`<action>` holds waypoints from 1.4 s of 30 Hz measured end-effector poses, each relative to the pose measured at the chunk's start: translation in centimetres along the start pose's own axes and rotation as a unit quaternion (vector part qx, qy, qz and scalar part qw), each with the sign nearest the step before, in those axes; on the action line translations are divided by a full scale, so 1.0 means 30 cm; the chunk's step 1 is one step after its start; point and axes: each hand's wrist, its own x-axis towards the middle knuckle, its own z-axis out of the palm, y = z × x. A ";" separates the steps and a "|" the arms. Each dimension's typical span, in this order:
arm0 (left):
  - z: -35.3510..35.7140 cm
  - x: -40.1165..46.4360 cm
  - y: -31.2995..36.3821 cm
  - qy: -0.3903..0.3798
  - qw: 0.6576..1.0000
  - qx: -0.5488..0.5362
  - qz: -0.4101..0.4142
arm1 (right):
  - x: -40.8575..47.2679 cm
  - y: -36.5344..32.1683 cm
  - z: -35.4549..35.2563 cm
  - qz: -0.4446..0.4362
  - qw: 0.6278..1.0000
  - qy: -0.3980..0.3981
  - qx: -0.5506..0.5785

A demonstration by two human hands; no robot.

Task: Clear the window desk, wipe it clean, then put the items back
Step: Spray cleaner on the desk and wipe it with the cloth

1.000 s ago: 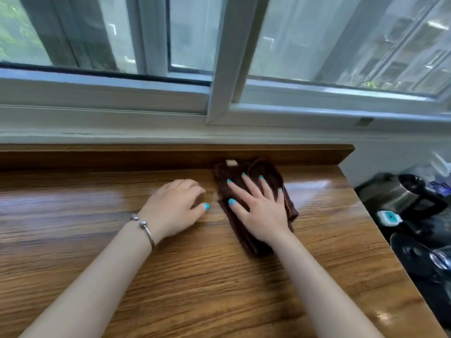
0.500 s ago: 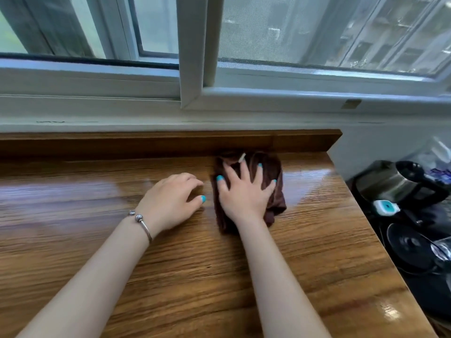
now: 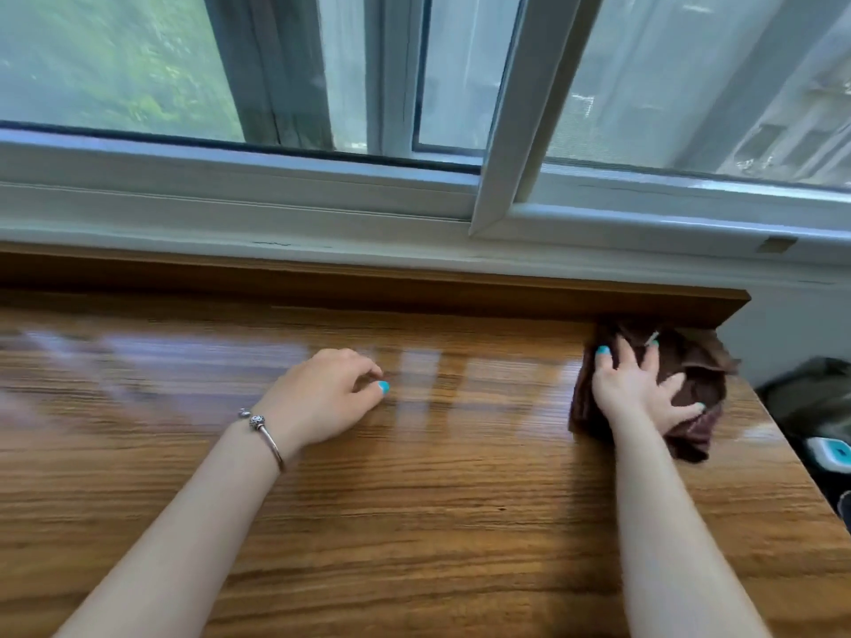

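Note:
The glossy wooden window desk (image 3: 414, 499) fills the lower view, with nothing standing on it. A dark brown cloth (image 3: 690, 384) lies bunched at the desk's far right corner, against the raised back ledge. My right hand (image 3: 640, 389) presses flat on the cloth with fingers spread. My left hand (image 3: 322, 398) rests on the bare wood near the middle, fingers curled under, holding nothing. A silver bracelet (image 3: 265, 430) circles my left wrist.
A wooden back ledge (image 3: 368, 283) runs along the desk below the white sliding window frame (image 3: 502, 131). Past the desk's right edge sit dark items and a small white-and-teal object (image 3: 831, 451) lower down.
My right hand has slid the cloth to the right, from beside my left hand to the desk's far right corner. My left hand stays in place.

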 end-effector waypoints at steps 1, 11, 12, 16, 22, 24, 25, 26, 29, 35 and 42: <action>-0.013 -0.016 -0.039 -0.002 1.000 -0.002 -0.004 | -0.075 -0.085 0.036 -0.012 1.000 0.003 0.004; -0.179 -0.137 -0.400 -0.019 1.000 0.009 -0.003 | -0.662 -0.643 0.312 -0.432 0.895 -0.088 -0.071; -0.197 -0.146 -0.438 -0.017 1.000 0.007 0.001 | -0.608 -0.607 0.290 -0.397 0.912 -0.075 -0.064; -0.257 -0.187 -0.567 -0.014 1.000 0.000 0.015 | -0.430 -0.433 0.197 -0.126 0.992 -0.001 -0.019; -0.311 -0.281 -0.763 -0.003 0.999 -0.019 0.029 | -0.676 -0.735 0.299 -0.029 1.000 0.009 0.003; -0.317 -0.288 -0.805 -0.011 0.999 -0.021 0.025 | -0.845 -0.883 0.381 -0.120 0.993 0.006 -0.020; -0.320 -0.285 -0.815 -0.014 0.999 -0.024 0.021 | -0.923 -0.937 0.419 -0.175 0.984 0.006 -0.032; -0.323 -0.278 -0.819 -0.016 0.999 -0.024 0.018 | -0.984 -0.974 0.446 -0.235 0.971 0.000 -0.040; -0.324 -0.240 -0.813 -0.007 0.999 -0.015 0.028 | -0.997 -0.974 0.445 -0.371 0.925 -0.056 -0.056; -0.320 -0.206 -0.773 0.002 0.998 -0.043 0.043 | -0.665 -0.647 0.304 -0.161 0.987 0.009 -0.020; -0.327 -0.304 -0.825 0.013 0.999 -0.043 -0.005 | -0.700 -0.749 0.306 0.030 0.999 0.018 0.024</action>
